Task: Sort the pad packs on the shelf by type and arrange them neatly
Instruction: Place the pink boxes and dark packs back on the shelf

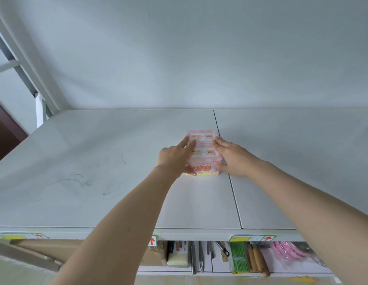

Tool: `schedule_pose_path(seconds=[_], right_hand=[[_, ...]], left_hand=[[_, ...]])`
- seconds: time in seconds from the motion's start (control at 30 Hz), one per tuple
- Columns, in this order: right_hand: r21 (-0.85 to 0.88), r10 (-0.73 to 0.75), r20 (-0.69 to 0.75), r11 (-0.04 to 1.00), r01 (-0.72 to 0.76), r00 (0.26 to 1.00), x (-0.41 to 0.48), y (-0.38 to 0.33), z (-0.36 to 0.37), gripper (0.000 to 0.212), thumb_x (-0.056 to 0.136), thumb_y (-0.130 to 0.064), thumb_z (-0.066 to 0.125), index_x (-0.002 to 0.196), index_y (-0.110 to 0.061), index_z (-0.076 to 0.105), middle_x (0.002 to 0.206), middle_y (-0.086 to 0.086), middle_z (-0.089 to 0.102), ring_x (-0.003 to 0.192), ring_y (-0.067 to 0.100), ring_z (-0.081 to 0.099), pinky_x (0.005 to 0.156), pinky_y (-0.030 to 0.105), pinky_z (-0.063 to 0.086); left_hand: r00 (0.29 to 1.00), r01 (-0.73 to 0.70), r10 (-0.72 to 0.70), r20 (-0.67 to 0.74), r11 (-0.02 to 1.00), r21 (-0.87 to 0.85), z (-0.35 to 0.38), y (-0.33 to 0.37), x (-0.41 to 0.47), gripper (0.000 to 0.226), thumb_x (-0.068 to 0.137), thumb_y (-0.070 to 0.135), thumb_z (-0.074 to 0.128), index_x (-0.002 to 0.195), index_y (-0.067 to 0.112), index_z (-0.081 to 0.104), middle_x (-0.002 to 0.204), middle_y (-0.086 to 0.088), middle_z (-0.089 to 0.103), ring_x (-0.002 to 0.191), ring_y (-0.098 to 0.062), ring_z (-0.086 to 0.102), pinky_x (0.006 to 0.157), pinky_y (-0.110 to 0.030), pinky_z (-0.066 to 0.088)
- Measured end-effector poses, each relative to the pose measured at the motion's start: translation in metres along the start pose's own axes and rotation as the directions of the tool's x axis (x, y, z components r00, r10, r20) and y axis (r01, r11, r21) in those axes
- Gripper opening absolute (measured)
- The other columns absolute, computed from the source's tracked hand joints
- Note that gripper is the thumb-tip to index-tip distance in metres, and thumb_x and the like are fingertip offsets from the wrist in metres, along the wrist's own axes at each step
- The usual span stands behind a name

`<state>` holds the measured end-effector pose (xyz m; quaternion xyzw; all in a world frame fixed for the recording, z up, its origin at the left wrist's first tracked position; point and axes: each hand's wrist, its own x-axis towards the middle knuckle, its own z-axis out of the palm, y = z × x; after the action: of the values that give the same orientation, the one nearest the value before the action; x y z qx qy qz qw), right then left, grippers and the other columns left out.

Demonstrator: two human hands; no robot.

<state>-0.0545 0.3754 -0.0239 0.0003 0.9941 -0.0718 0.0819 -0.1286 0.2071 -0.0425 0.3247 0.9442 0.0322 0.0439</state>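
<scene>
A small stack of pink pad packs [203, 149] with orange and yellow print sits on the white top shelf [96, 171], just left of the seam between two shelf panels. My left hand [174, 159] presses flat against the stack's left side, fingers stretched over its top edge. My right hand [233, 157] presses against its right side, thumb at the lower front corner. Both hands squeeze the stack between them. I cannot tell how many packs are in the stack.
A plain white wall rises behind the shelf. A metal frame post [40, 109] stands at the back left. On the shelf below lie a cardboard box [45, 249], a sponge [178, 260], knives [201, 256], green straws [239, 258] and pink items [290, 251].
</scene>
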Motion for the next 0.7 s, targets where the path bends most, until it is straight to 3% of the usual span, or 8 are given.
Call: schedule_pose_path(seconds=[0.13, 0.3, 0.47, 0.7], right_hand=[[-0.023, 0.004, 0.018, 1.000, -0.003, 1.000, 0.007, 0.000, -0.004, 0.076, 0.093, -0.030, 0.051, 0.148, -0.007, 0.004, 0.158, 0.006, -0.004, 0.145, 0.019, 0.006, 0.113, 0.025, 0.008], [-0.053, 0.014, 0.033, 0.999, -0.013, 0.999, 0.010, 0.000, -0.001, 0.072, 0.097, -0.027, 0.043, 0.147, -0.004, -0.002, 0.157, 0.009, -0.010, 0.145, 0.023, 0.000, 0.114, 0.028, 0.003], [-0.071, 0.032, 0.039, 0.997, -0.029, 0.999, 0.014, 0.002, -0.001, 0.071, 0.097, -0.026, 0.043, 0.147, -0.005, -0.003, 0.157, 0.009, -0.012, 0.145, 0.027, 0.004, 0.115, 0.030, 0.005], [-0.083, 0.039, 0.005, 0.996, -0.038, 0.999, 0.009, 0.005, 0.001, 0.082, 0.092, -0.043, 0.047, 0.148, -0.019, -0.008, 0.156, 0.003, -0.019, 0.145, 0.023, -0.010, 0.119, 0.038, 0.003]], left_hand=[[1.000, 0.022, -0.021, -0.013, 0.997, 0.077, 0.002, 0.000, 0.011, 0.093, 0.074, 0.051, 0.069, 0.145, 0.027, 0.014, 0.155, 0.011, 0.015, 0.109, -0.027, 0.057, 0.071, -0.032, 0.039], [0.998, 0.069, -0.069, -0.001, 0.997, 0.018, 0.007, 0.004, 0.017, 0.094, 0.076, 0.051, 0.068, 0.146, 0.026, 0.010, 0.158, 0.009, 0.005, 0.108, -0.027, 0.059, 0.070, -0.030, 0.041], [0.997, 0.078, -0.078, -0.014, 0.997, -0.002, 0.004, 0.005, 0.019, 0.093, 0.074, 0.051, 0.070, 0.144, 0.025, 0.015, 0.157, 0.010, 0.008, 0.107, -0.027, 0.060, 0.067, -0.031, 0.040], [0.998, 0.060, -0.059, 0.021, 0.998, -0.031, 0.001, 0.000, 0.007, 0.107, 0.074, 0.055, 0.068, 0.148, 0.030, -0.005, 0.158, 0.001, -0.008, 0.135, -0.026, 0.032, 0.093, -0.040, 0.042]])
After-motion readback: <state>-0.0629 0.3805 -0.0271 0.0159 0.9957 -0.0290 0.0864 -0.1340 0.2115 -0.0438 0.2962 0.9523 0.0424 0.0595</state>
